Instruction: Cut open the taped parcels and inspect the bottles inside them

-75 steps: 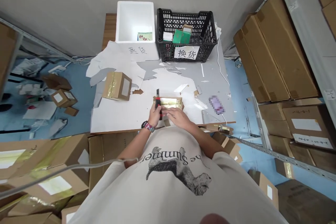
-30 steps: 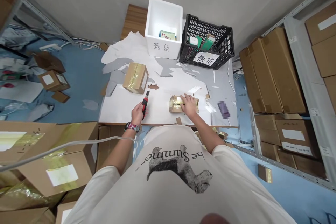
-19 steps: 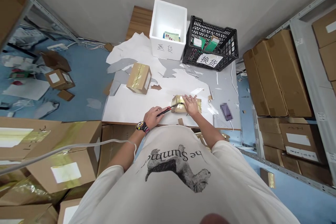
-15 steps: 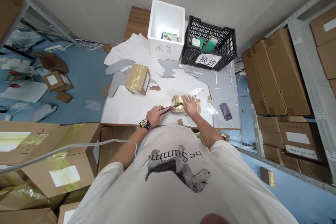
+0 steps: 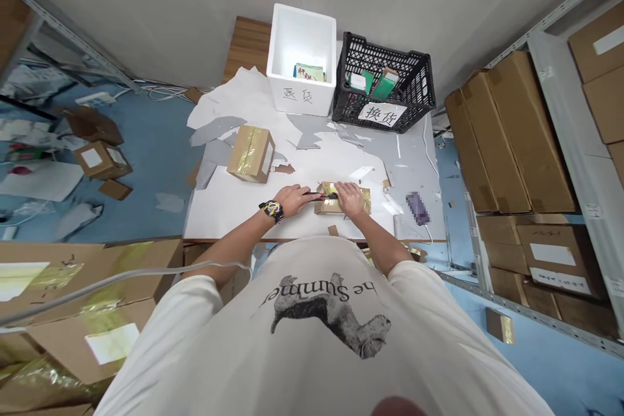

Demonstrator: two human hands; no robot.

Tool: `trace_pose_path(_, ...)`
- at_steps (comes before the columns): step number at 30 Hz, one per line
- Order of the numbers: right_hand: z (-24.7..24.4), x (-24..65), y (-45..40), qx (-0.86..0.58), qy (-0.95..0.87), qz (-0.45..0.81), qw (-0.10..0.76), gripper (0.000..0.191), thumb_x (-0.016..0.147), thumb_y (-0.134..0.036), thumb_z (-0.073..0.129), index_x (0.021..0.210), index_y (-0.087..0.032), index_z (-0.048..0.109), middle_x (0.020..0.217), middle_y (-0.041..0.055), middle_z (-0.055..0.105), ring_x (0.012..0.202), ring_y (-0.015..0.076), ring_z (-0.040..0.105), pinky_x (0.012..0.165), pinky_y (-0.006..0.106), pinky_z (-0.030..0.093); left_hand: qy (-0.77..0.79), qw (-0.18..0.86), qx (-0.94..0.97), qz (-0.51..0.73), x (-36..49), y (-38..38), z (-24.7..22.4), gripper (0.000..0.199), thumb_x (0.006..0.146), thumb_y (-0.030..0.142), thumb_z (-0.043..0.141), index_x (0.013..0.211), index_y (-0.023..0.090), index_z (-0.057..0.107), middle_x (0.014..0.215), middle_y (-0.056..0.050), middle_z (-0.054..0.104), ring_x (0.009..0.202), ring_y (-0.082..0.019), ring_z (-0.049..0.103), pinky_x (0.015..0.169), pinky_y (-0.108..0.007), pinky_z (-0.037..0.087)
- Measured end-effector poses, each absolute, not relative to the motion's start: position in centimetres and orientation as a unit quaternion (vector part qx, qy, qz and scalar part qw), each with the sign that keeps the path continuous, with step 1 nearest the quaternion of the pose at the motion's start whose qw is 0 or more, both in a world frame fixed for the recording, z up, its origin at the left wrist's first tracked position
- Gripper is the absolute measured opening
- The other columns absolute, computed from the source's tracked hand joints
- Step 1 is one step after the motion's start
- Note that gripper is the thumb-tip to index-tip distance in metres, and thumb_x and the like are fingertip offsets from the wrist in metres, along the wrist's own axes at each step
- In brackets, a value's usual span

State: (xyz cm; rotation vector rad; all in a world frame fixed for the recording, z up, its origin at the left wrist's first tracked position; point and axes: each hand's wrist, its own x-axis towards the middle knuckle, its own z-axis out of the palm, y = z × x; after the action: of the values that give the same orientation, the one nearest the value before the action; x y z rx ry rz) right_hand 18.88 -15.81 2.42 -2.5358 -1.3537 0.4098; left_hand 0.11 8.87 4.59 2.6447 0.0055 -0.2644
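Observation:
My left hand (image 5: 293, 200) is closed around pliers (image 5: 319, 196) with red and black handles, their tip lying over a small cardboard box (image 5: 327, 206). This box is wrapped in yellowish tape and sits near the table's front edge. On its top and right part rests my right hand (image 5: 350, 199), fingers curled over it and gripping it. The fingers partly hide the tool's tip and the tape under it. Behind my left hand stands a larger taped cardboard box (image 5: 251, 153) with a white label on its side.
A white foam box (image 5: 303, 99) and a black plastic crate (image 5: 348, 110), both with handwritten signs, stand at the table's back. Paper scraps cover the table (image 5: 219, 211). A blurred purple item (image 5: 418, 208) lies right. Stacked cartons (image 5: 517, 136) flank me, and a cable (image 5: 146, 270) crosses at left.
The pliers have turned to lie flatter and more level across the box, and my left hand has shifted slightly. My right hand stays on the box. The view has shifted a little.

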Motion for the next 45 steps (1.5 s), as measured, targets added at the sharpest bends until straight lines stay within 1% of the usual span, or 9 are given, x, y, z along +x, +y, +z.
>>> trace_pose_path(5,2.3,18.9,-15.8,-0.88,-0.439,0.144,0.113,0.048,0.121,-0.028,0.039,0.144,-0.021,0.081,0.138,0.015,0.085,0.132,0.029,0.074,0.133,0.046,0.039,0.069,0.251,0.963,-0.073,-0.8,11.0,4.2,0.053,0.113,0.042,0.054,0.161,0.044,0.075,0.127,-0.013,0.075,0.108,-0.032,0.066,0.099,-0.045,0.056)
trace_pose_path(12,3.1,18.2,-16.7,-0.867,-0.461,0.134,0.132,0.05,0.121,-0.036,0.042,0.158,-0.024,0.074,0.167,0.0123,0.071,0.154,0.0306,0.061,0.144,0.055,0.025,0.054,0.289,0.955,-0.037,-3.6,8.3,3.4,0.053,0.117,0.045,0.049,0.164,0.041,0.073,0.139,-0.013,0.076,0.119,-0.033,0.069,0.103,-0.045,0.058)
trace_pose_path(19,4.7,18.0,-19.8,-0.911,-0.372,0.105,0.144,0.049,0.118,-0.036,0.049,0.159,-0.028,0.075,0.155,0.0138,0.076,0.152,0.0361,0.058,0.146,0.066,0.019,0.299,0.325,0.897,0.012,-11.1,6.1,-2.9,0.06,0.111,0.038,0.049,0.166,0.027,0.069,0.129,-0.016,0.076,0.123,-0.035,0.07,0.115,-0.047,0.056)
trace_pose_path(27,5.5,19.5,-22.9,-0.924,-0.32,0.091,0.186,0.049,0.122,-0.04,0.042,0.139,-0.02,0.084,0.137,0.0154,0.082,0.135,0.0345,0.063,0.125,0.047,0.05,0.36,0.318,0.877,0.0,-7.7,6.5,-6.1,0.062,0.102,0.027,0.054,0.16,0.016,0.073,0.142,-0.023,0.074,0.136,-0.041,0.067,0.124,-0.057,0.05)
trace_pose_path(30,5.4,19.8,-23.5,-0.931,-0.294,0.089,0.199,0.052,0.123,-0.039,0.038,0.138,-0.02,0.084,0.131,0.015,0.083,0.134,0.0329,0.063,0.12,0.043,0.054,0.351,0.327,0.877,0.029,-5.2,6.0,-5.3,0.056,0.105,0.031,0.051,0.152,0.016,0.076,0.154,-0.023,0.071,0.147,-0.04,0.064,0.129,-0.055,0.047)
trace_pose_path(34,4.0,20.1,-24.6,-0.959,-0.147,0.069,0.232,0.057,0.12,-0.047,0.042,0.152,-0.014,0.076,0.144,0.0215,0.077,0.134,0.0333,0.07,0.118,0.045,0.056,0.329,0.431,0.84,-0.016,-0.4,4.0,-3.0,0.062,0.117,0.054,0.041,0.157,0.019,0.072,0.137,-0.018,0.083,0.12,-0.031,0.079,0.107,-0.042,0.06)
trace_pose_path(38,2.5,20.6,-24.8,-0.936,-0.096,0.212,0.263,0.055,0.119,-0.048,0.042,0.146,-0.018,0.08,0.13,0.0154,0.086,0.118,0.0296,0.079,0.105,0.038,0.061,0.3,0.405,0.858,-0.097,4.5,2.2,-1.0,0.078,0.111,0.078,0.047,0.152,0.019,0.078,0.11,-0.016,0.089,0.106,-0.035,0.083,0.091,-0.039,0.059)
trace_pose_path(42,2.2,20.4,-24.4,-0.938,-0.121,0.23,0.229,0.052,0.122,-0.044,0.041,0.143,-0.021,0.082,0.13,0.0138,0.088,0.117,0.0302,0.081,0.103,0.037,0.06,0.291,0.338,0.887,-0.119,6.6,1.9,0.1,0.074,0.108,0.077,0.049,0.129,0.017,0.087,0.103,-0.019,0.089,0.1,-0.039,0.083,0.087,-0.041,0.058)
trace_pose_path(45,2.6,19.9,-24.6,-0.937,-0.132,0.238,0.22,0.049,0.122,-0.042,0.044,0.147,-0.021,0.08,0.135,0.0146,0.087,0.122,0.0311,0.08,0.104,0.035,0.059,0.287,0.327,0.887,-0.155,6.1,1.8,0.9,0.068,0.11,0.071,0.051,0.135,0.017,0.084,0.113,-0.018,0.089,0.107,-0.038,0.083,0.089,-0.039,0.059)
